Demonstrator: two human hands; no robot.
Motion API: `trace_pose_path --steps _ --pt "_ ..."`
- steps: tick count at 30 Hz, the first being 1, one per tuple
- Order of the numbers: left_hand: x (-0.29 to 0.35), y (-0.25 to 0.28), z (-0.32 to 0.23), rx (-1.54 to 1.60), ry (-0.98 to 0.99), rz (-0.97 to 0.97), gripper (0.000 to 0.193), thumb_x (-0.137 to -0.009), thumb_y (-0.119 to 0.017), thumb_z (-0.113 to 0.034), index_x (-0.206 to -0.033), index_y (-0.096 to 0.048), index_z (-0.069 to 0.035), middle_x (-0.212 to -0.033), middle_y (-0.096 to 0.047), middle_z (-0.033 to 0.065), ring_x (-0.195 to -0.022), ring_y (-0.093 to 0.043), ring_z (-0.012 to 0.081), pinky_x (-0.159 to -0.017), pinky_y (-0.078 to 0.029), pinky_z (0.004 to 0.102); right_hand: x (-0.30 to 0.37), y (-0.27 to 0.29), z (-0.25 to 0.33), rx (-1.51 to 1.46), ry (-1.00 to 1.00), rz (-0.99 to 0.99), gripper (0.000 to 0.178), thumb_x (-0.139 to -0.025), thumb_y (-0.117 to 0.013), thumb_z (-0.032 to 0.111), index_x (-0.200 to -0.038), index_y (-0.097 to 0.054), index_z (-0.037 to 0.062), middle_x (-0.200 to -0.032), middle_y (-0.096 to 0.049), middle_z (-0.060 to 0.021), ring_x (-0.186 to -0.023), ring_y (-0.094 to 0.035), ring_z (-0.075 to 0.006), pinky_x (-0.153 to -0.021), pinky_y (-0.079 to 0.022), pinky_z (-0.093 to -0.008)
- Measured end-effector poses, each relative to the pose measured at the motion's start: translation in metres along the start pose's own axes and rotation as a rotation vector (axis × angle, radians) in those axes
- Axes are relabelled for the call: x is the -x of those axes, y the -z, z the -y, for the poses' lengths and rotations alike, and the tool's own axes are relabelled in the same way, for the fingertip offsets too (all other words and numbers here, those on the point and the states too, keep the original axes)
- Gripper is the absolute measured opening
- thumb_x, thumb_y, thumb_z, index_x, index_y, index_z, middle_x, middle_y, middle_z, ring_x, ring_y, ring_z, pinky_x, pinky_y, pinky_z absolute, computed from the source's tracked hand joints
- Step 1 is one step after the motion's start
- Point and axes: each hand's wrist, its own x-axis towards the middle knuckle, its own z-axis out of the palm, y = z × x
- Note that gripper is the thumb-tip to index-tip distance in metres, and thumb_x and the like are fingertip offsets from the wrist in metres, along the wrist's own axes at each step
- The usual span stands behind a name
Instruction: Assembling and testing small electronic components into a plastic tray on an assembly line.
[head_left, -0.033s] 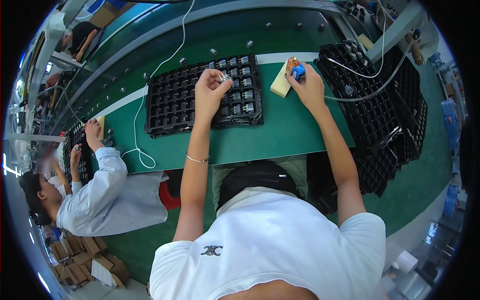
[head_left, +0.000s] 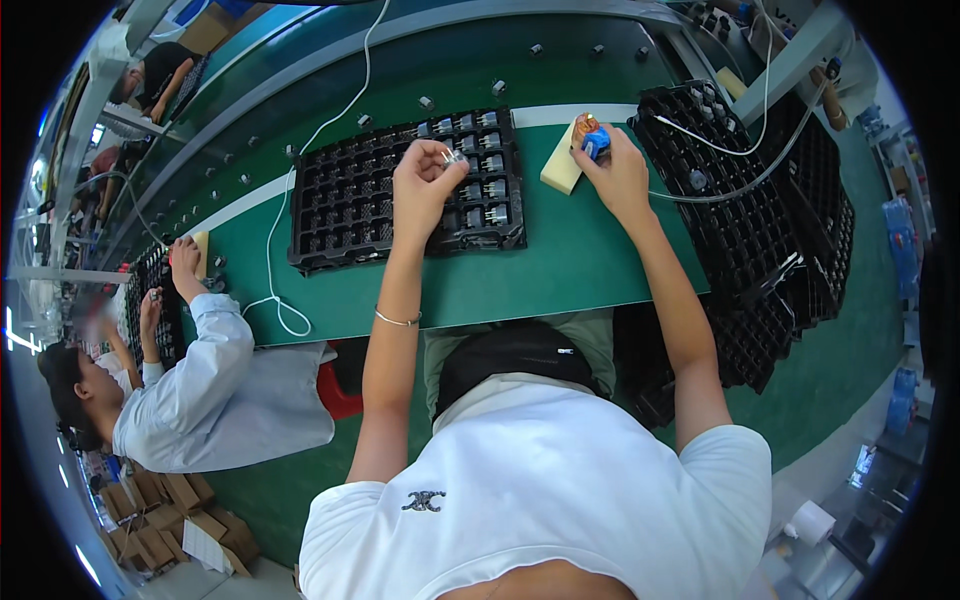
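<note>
My left hand [head_left: 424, 190] is closed, thumb and fingers pinching a small silvery part with thin pins [head_left: 455, 160]. It hovers over a black compartment tray [head_left: 345, 205] whose right-hand columns hold several similar metal parts, while most of the left pockets show no part. Farther right, my right hand [head_left: 620, 172] is closed around a blue and copper-orange object [head_left: 594, 141], its kind not clear. That object is just above or against a pale yellow foam-like block [head_left: 561, 170] on the green table [head_left: 560, 262].
Stacked black trays [head_left: 735, 200] lie at the right, crossed by a grey cable [head_left: 720, 198]. A white cord [head_left: 272, 262] runs left of my tray. Small parts [head_left: 499, 88] stand on the green strip beyond. A co-worker in a light shirt [head_left: 225, 385] sits at the left.
My left hand has shifted very slightly right with the small part. Several parts on the far strip sit slightly farther left. My right hand looks unmoved.
</note>
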Motion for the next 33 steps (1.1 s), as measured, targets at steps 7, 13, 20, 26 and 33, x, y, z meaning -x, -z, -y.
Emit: trace_pose_path --steps 7,13,20,26,33 --pt "0.004 -0.003 0.005 0.004 0.017 0.032 0.018 -0.082 -0.072 -0.003 -0.091 -0.057 -0.003 -0.077 -0.059 -0.0025 -0.065 -0.05 0.0012 -0.056 -0.039 0.0163 0.001 -0.002 -0.001 0.002 -0.019 -0.008 0.039 -0.078 -0.076 0.028 -0.104 -0.062 0.002 -0.079 -0.058 -0.0073 -0.06 -0.056 -0.0176 -0.056 -0.045 -0.0313" --pt "0.006 -0.002 0.005 0.015 0.028 0.04 0.016 -0.083 -0.072 -0.004 -0.091 -0.058 -0.003 -0.075 -0.058 -0.0033 -0.064 -0.049 0.0006 -0.054 -0.037 0.0163 0.001 -0.004 -0.002 0.023 0.008 -0.016 0.038 -0.08 -0.076 0.027 -0.102 -0.061 0.0005 -0.077 -0.059 -0.0045 -0.058 -0.055 -0.0143 -0.054 -0.044 -0.0289" --pt "0.006 -0.002 0.006 0.03 0.024 0.04 0.016 -0.082 -0.072 -0.004 -0.09 -0.058 -0.003 -0.076 -0.058 -0.0033 -0.064 -0.05 0.0009 -0.055 -0.037 0.016 -0.021 0.009 -0.015 -0.672 -0.419 0.017 0.025 -0.085 -0.075 0.018 -0.099 -0.065 -0.0017 -0.078 -0.065 -0.0014 -0.063 -0.055 -0.0038 -0.056 -0.043 -0.0204" --pt "0.008 -0.003 0.007 0.004 0.037 0.012 0.016 -0.083 -0.072 -0.003 -0.09 -0.058 -0.003 -0.077 -0.058 -0.0029 -0.066 -0.051 0.0015 -0.057 -0.039 0.0165 -0.002 0.002 0.01 -0.069 -0.002 -0.051 0.033 -0.076 -0.081 0.026 -0.087 -0.065 -0.0005 -0.068 -0.058 -0.0039 -0.057 -0.053 -0.0101 -0.053 -0.042 -0.0267" --pt "0.008 -0.003 0.007 -0.024 0.018 0.005 0.016 -0.083 -0.071 -0.003 -0.09 -0.058 -0.003 -0.077 -0.058 -0.0023 -0.067 -0.051 0.0022 -0.058 -0.04 0.0172 0.0 -0.004 0.009 -0.049 0.046 -0.087 0.033 -0.075 -0.079 0.029 -0.087 -0.064 0.0019 -0.07 -0.057 -0.0072 -0.055 -0.052 -0.0187 -0.052 -0.041 -0.0315"
